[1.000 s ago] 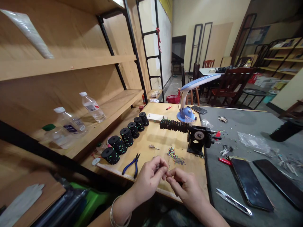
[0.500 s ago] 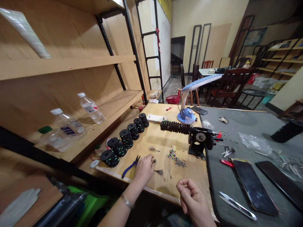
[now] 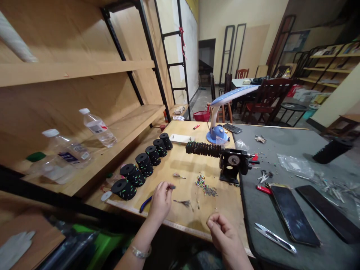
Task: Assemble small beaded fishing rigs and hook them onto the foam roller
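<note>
My left hand (image 3: 161, 201) is above the wooden tabletop with thumb and fingers pinched on a small dark grey tuft (image 3: 172, 187). It covers the jaws of the blue-handled pliers (image 3: 145, 205). Close to its right lies a grey feathery piece (image 3: 184, 203) with a thin stem. My right hand (image 3: 226, 234) is near the table's front edge, fingers curled and thumb against the index finger; whatever may be between them is too small to make out. Between and beyond the hands are a pile of coloured beads (image 3: 200, 182), small grey pieces (image 3: 210, 192) and a thin small item (image 3: 198, 204).
A row of black spools (image 3: 124, 189) lines the left side. A black clamp device (image 3: 233, 165) holds a ridged black roll (image 3: 203, 149). Behind it stands a blue lamp (image 3: 217, 134). On the grey mat lie thread snips (image 3: 275, 238) and phones (image 3: 294, 213). Bottles (image 3: 99, 129) sit on the shelf.
The view has shifted slightly. My left hand has moved a little left with the tuft, now hiding the pliers' jaws and uncovering the feathery piece's stem. My right hand stays nearly in place.
</note>
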The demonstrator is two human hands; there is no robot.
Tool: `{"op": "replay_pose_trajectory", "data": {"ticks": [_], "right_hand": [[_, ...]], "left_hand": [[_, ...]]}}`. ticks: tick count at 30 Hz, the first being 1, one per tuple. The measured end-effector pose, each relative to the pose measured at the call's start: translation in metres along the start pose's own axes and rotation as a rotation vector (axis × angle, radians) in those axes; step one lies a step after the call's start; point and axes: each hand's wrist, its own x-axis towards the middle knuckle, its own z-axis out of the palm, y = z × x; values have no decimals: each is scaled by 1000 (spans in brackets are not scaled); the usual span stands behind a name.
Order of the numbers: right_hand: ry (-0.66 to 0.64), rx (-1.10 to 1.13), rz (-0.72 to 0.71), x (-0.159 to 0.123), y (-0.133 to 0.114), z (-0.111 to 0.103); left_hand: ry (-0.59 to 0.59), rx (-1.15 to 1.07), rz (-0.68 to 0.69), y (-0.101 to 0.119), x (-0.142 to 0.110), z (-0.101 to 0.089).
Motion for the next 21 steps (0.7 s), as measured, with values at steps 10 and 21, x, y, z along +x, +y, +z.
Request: {"op": "replay_pose_trajectory", "data": {"ticks": [10, 21], "right_hand": [[129, 34, 10, 1, 9, -10], [181, -50, -11, -20, 19, -11]], "left_hand": [[-381, -931, -379, 40, -78, 19], [-409, -1167, -634, 61, -114, 51]]}}
